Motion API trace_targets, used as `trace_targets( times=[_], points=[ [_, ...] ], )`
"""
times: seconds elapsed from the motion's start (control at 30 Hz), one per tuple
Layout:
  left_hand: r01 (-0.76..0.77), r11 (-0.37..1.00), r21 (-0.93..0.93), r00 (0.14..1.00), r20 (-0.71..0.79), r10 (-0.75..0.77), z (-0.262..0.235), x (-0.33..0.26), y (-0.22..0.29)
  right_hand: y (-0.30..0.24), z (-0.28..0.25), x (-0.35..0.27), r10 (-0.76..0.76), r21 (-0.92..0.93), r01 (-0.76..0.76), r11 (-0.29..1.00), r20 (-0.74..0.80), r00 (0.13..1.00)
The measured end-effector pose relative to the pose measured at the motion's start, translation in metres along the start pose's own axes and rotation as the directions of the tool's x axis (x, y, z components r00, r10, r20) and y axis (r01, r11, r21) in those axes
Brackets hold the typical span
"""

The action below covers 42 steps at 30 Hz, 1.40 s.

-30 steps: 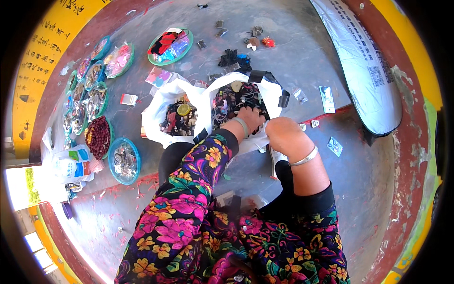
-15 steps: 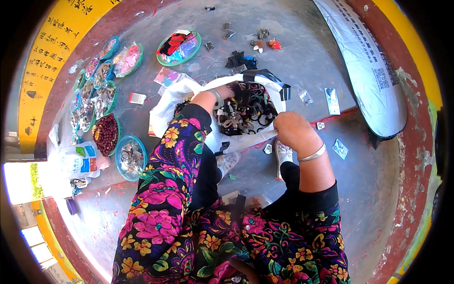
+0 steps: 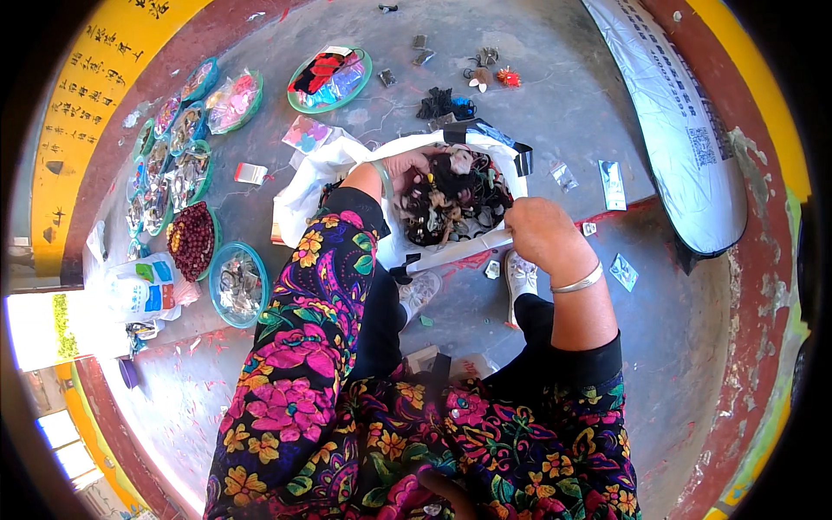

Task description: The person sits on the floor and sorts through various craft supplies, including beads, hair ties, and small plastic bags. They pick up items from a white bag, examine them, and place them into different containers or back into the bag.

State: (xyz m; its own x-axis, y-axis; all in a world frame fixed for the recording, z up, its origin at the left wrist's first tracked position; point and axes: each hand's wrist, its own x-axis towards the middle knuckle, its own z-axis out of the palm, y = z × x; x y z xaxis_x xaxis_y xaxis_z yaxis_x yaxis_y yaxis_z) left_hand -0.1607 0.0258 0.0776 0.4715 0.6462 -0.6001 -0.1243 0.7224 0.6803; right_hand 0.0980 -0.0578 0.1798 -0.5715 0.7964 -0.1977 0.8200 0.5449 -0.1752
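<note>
A white plastic bag (image 3: 347,146) with black strips on its rim stands upright on the floor between my feet. Dark hair ties (image 3: 451,208), some with pale and coloured trims, fill its mouth. My left hand (image 3: 406,166) reaches over the bag's left side into the hair ties; its fingers are partly hidden among them, and whether they grip any does not show. A pale pink, fluffy piece (image 3: 462,162) lies near the top of the pile. At the right rim, my right hand (image 3: 539,227) is closed on the bag's edge.
Several baskets of small accessories stand to the left, among them a blue basket (image 3: 238,284) and a basket of dark red beads (image 3: 193,241). A green tray (image 3: 366,74) lies farther off. Black cords (image 3: 445,104) and small packets are strewn beyond. A long silver sheet (image 3: 685,130) lies right.
The hair ties in the bag have shifted, and a pale fluffy piece now shows on top. My left hand has moved slightly left; my right hand keeps to the rim.
</note>
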Motion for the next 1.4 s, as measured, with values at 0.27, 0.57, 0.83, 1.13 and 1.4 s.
trace_targets(
  times=[0.27,0.57,0.83,1.13,1.4],
  points=[
    [-0.006,0.639,0.770,0.943,-0.209,0.260,-0.017,0.008,-0.004,-0.002,0.000,0.000,-0.038,0.002,0.038,0.999,-0.010,0.999],
    [0.080,-0.191,0.978,0.911,0.006,0.412,0.022,0.014,0.001,0.000,0.001,0.000,-0.087,0.028,0.088,0.996,-0.041,0.995],
    [-0.264,-0.417,0.870,0.948,0.313,0.052,0.110,0.035,-0.033,0.005,-0.002,-0.004,-0.032,0.009,0.032,0.999,0.012,0.999],
    [0.040,-0.470,0.882,0.941,0.125,0.314,0.113,0.072,-0.079,0.002,0.006,0.002,-0.043,0.003,0.043,0.999,0.009,0.999],
    [-0.236,0.447,0.863,0.754,-0.128,0.645,0.099,0.044,-0.018,-0.003,-0.003,0.000,-0.040,0.029,0.040,0.999,0.007,0.999]
  ],
)
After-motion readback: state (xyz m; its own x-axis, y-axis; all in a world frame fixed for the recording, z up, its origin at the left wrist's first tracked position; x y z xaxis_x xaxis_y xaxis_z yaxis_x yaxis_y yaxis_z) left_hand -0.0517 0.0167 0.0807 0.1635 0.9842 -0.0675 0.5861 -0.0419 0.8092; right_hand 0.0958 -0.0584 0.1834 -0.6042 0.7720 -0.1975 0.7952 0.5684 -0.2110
